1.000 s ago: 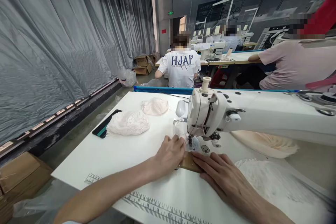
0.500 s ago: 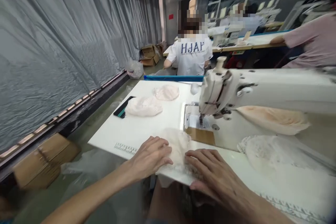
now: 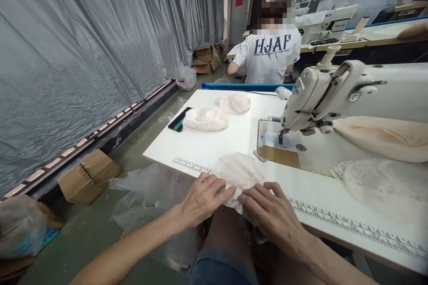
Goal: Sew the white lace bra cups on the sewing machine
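Left hand [image 3: 207, 196], lower centre of frame: thumb and fingers drawn narrow, holding white cloth [image 3: 239, 169]. White cloth, lower centre, at the near edge of the table [image 3: 200, 147]: uneven pulling might pucker it, or overhang drag it off; lace edge [image 3: 235, 205] points toward frame bottom, long axis unclear beneath the fingers. Right hand [image 3: 270, 209], just right: fingers curled, holding the same cloth.

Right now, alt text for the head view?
A person's left hand and right hand are on pale, lace-edged fabric at the near edge of a white table. A white sewing machine stands at right; two more pale pieces lie to its left. Beyond is a person in a white shirt, back turned.
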Demonstrator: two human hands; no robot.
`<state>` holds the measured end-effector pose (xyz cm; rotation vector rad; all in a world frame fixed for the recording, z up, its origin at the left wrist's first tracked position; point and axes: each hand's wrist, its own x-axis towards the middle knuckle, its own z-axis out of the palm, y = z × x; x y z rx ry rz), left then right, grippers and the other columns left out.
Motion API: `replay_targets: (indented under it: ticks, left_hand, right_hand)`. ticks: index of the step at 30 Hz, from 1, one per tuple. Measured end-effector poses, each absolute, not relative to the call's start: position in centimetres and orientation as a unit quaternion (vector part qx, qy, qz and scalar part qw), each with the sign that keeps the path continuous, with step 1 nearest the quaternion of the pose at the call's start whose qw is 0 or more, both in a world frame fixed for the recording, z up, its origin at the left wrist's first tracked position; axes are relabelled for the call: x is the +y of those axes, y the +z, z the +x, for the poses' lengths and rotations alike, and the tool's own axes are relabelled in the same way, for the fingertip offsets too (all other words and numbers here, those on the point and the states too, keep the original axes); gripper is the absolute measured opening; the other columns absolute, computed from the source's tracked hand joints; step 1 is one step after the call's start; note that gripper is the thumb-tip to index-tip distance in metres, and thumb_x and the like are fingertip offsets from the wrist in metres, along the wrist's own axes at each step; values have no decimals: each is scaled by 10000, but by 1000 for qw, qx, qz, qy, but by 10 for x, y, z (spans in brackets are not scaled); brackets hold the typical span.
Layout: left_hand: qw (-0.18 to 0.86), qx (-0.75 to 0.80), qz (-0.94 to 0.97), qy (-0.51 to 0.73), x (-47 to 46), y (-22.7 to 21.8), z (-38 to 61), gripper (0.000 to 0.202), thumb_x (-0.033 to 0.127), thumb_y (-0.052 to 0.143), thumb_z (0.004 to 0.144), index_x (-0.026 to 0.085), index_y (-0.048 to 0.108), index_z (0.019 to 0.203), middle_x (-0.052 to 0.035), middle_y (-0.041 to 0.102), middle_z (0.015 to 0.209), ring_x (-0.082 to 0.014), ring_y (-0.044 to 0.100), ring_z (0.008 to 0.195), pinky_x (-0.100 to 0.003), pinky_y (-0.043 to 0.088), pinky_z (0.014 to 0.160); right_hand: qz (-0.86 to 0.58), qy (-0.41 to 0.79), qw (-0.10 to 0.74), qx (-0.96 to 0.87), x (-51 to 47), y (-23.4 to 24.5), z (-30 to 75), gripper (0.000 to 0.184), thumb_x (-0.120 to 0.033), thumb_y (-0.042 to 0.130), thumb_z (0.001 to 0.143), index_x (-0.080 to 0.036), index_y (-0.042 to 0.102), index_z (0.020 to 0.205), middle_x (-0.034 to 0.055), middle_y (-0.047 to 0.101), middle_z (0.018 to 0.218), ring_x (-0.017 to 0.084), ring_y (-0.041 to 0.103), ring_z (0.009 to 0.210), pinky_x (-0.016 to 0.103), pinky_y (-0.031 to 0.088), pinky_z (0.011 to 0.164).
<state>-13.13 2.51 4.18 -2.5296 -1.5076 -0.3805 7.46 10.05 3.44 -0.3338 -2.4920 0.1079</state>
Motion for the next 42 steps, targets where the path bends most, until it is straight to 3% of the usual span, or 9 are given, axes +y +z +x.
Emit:
replay_targets:
  ticks: [2,4,7,10,21,26,34,38,42]
  left_hand:
    - [1,-520,-830,-202,16,44,-117,232,183,429,921,204,618,1052,-37,640,862,-146,567,789,-320,381,771]
    - [-180,-520,-787,-280,5,51,-103,230,293,483,909,168,660,829,-27,628,780,-134,561,749,-296,395,753]
    - [-516,-504,-624,-303,-6,65,-90,278,410,620,807,135,656,808,-19,612,738,-117,549,674,-225,410,618]
    - [-637,-513,-507,-272,-9,69,-83,299,415,688,732,119,656,759,10,552,632,-81,464,566,-194,344,519]
    - [-632,-555,-460,-284,0,50,-72,330,347,805,582,116,629,740,25,545,601,-68,450,538,-186,358,509]
    - [-596,-561,-501,-282,5,54,-69,335,331,788,613,111,679,840,-32,614,749,-108,515,661,-206,408,587]
    - [-591,-566,-485,-309,10,56,-65,309,327,788,605,130,561,676,28,507,623,-77,431,575,-184,343,516]
    - [-579,-537,-500,-354,9,49,-66,251,301,748,664,131,568,708,-10,581,756,-103,510,683,-207,407,625]
    - [-516,-588,-526,-335,11,56,-71,210,302,713,702,146,576,730,9,577,687,-95,497,616,-198,384,566]
  right_hand:
    - [-146,161,277,-936,96,45,86,238,-120,332,916,-180,557,865,24,585,708,156,495,649,328,366,680]
    - [-181,333,193,-905,89,58,101,190,-202,372,929,-191,543,849,17,579,728,149,519,666,303,414,671]
    - [-206,558,47,-803,77,79,123,136,-289,440,910,-204,545,922,14,592,788,142,544,679,244,428,578]
    - [-205,648,5,-733,68,86,135,165,-322,461,893,-200,550,956,-6,551,724,113,487,606,220,385,525]
    - [-274,677,66,-680,57,36,139,290,-427,545,855,-143,589,809,-26,476,589,84,383,522,209,276,471]
    - [-291,645,91,-701,61,38,147,291,-421,536,862,-146,610,799,-2,540,632,105,444,569,219,314,510]
    - [-336,559,114,-750,68,40,147,347,-468,547,833,-162,534,669,-22,497,563,103,416,540,221,285,484]
    - [-353,547,121,-749,70,43,145,365,-469,559,811,-174,472,614,-31,468,537,96,395,519,215,270,461]
    - [-355,533,133,-756,72,47,144,380,-485,556,814,-185,438,613,-40,454,526,92,387,507,208,266,447]
